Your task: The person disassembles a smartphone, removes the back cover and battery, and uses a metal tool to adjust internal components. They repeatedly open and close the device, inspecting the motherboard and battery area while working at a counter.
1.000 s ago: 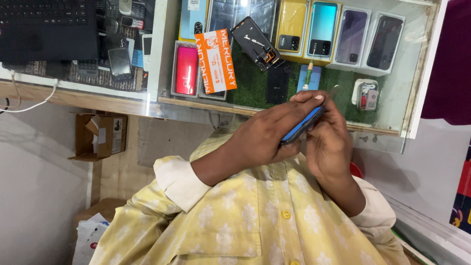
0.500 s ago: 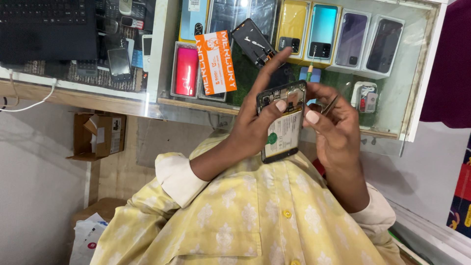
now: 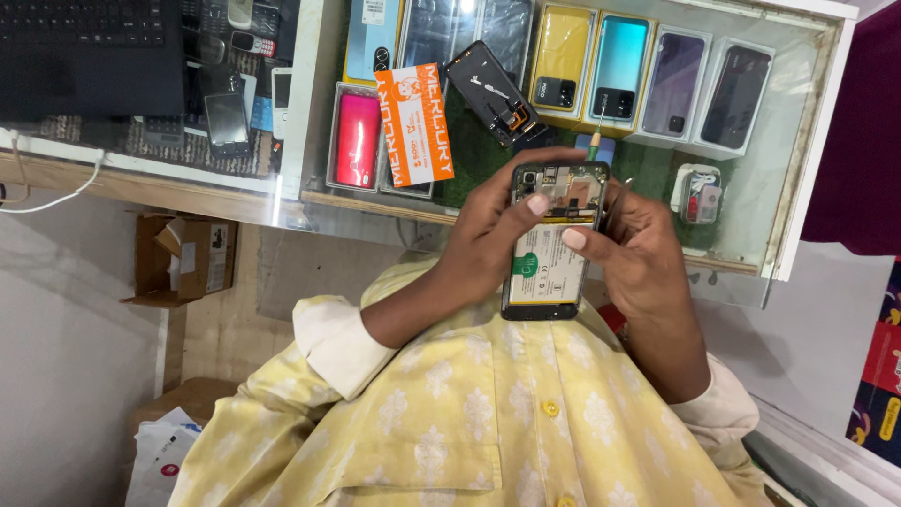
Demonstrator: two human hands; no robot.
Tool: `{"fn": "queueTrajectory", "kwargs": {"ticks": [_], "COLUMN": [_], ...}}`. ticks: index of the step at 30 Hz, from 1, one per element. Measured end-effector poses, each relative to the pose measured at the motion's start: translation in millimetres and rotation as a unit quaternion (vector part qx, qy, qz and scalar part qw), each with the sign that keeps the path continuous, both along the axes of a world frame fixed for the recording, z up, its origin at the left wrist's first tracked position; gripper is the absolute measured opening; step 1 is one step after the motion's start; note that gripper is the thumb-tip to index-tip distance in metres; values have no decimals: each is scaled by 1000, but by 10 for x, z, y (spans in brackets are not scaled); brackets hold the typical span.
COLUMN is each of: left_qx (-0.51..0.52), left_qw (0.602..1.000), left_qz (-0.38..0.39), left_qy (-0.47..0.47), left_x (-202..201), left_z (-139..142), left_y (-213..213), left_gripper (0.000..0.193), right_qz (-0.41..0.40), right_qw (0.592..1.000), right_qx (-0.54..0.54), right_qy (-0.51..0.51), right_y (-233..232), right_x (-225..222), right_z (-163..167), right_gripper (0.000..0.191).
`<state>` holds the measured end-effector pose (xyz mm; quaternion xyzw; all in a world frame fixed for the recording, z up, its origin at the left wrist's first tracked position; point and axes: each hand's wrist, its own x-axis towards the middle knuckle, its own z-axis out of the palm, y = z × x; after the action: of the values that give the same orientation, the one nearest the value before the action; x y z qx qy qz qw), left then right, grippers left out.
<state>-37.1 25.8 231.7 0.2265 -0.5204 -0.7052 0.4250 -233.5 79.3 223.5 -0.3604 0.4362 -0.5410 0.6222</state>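
Two hands counted: left hand (image 3: pixel 488 239), right hand (image 3: pixel 638 253). One opened phone (image 3: pixel 552 246) held. One loose black back cover (image 3: pixel 493 92). Four boxed phones (image 3: pixel 648 80) in row. One pink phone (image 3: pixel 358 139). One orange box (image 3: pixel 415 124). One cardboard box (image 3: pixel 183 258).

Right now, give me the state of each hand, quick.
Left hand: closed on the opened phone, thumb on its upper part.
Right hand: closed on the phone's right edge, thumb on the battery.

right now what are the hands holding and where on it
Both hands hold one opened phone, its back cover off and battery showing. The left hand grips its left edge, the right hand its right edge; both thumbs press on the exposed inside.
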Motion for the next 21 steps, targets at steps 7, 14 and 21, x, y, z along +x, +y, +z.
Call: {"fn": "queueTrajectory", "kwargs": {"ticks": [7, 14, 21], "left_qx": [176, 243, 164], "left_qw": [983, 965, 981], "left_qz": [-53, -83, -94], "left_qy": [29, 44, -39], "left_x": [87, 139, 265], "left_z": [-140, -286, -375], "left_y": [92, 84, -23], "left_gripper": [42, 48, 40], "right_qz": [-9, -4, 3], "right_qw": [1000, 1000, 1000], "right_qx": [1, -12, 6], "right_qy": [15, 11, -12], "right_y": [36, 21, 18], "right_x": [-51, -107, -89], "right_z": [-45, -70, -128], "right_gripper": [26, 24, 26]}}
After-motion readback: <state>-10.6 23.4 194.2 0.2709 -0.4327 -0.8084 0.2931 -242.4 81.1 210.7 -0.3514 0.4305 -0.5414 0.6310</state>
